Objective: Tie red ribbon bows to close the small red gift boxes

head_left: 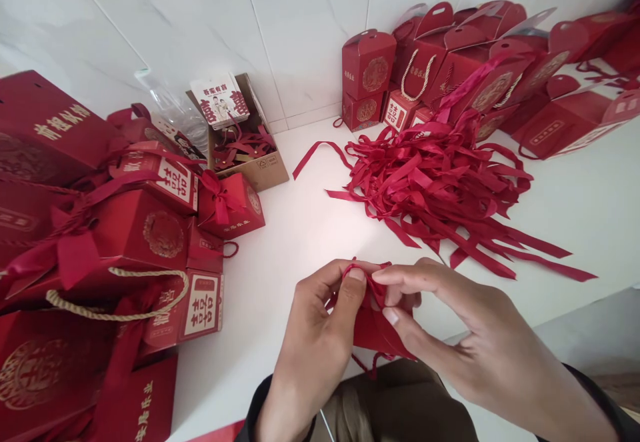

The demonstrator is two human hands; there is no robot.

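Observation:
Close to my body, at the table's front edge, my left hand [325, 335] and my right hand [450, 322] work together at the top of a small red gift box [383, 334]. My left thumb and fingers pinch a red ribbon [379, 289] at the box's top. The right thumb and index finger close on the same ribbon from the other side. My fingers hide much of the box top and any knot there. A red cord hangs below the box. Beyond my hands lies a big loose pile of red ribbons [435, 175].
Red gift boxes [125, 229], some tied with ribbon, are stacked at left. A cardboard box [270, 169] holding cards and red pieces stands by the tiled wall. More red boxes [369, 72] line the back right. All rest on a white table [280, 242].

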